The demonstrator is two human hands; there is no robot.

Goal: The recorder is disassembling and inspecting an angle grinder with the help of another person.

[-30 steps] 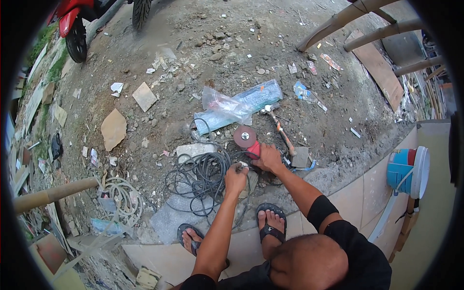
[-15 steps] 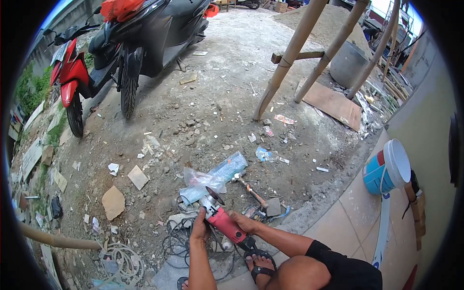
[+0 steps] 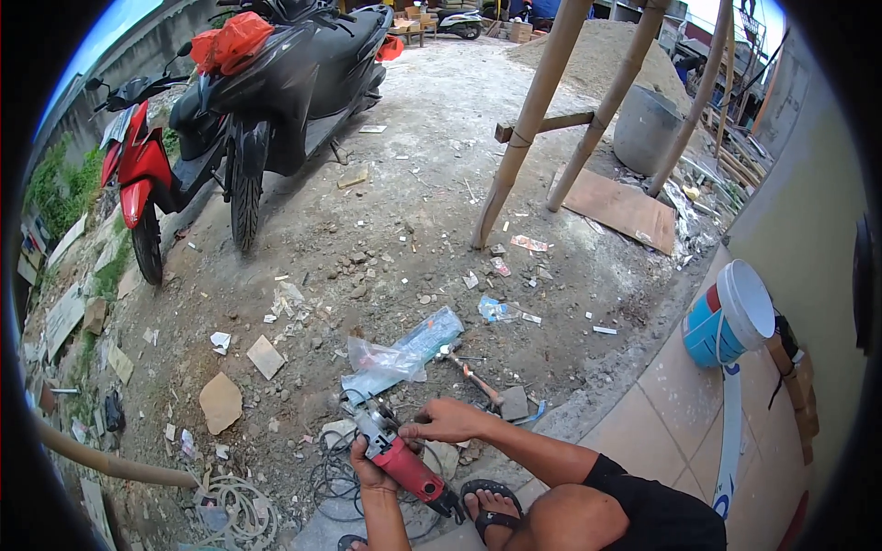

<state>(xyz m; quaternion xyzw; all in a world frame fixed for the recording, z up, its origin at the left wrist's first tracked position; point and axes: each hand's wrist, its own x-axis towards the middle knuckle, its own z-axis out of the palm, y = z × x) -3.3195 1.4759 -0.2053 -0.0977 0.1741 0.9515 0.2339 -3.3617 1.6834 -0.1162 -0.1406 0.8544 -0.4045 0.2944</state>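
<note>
A red angle grinder (image 3: 412,468) with a silver head lies tilted in front of me, head pointing away. My left hand (image 3: 372,470) is closed around the grinder's body just behind the head. With fingers bent, my right hand (image 3: 448,421) grips at the right side of the head; the exact spot under its fingertips is too small to make out. The disc is hard to see against the head and ground. Just beyond lies a clear-blue plastic wrapper (image 3: 418,349). A hammer (image 3: 478,381) rests on the ground to its right.
A dark cable (image 3: 335,477) coils beneath the grinder. To the right, a blue-and-white bucket (image 3: 712,332) stands on the tiled ledge (image 3: 657,418). Bamboo poles (image 3: 524,138) rise ahead. Two motor scooters (image 3: 285,101) are parked at far left. A pale hose (image 3: 243,505) lies at lower left.
My right hand has moved from the grinder's body forward to its head. The grinder has shifted slightly down and left and turned, so the disc no longer shows broadside.
</note>
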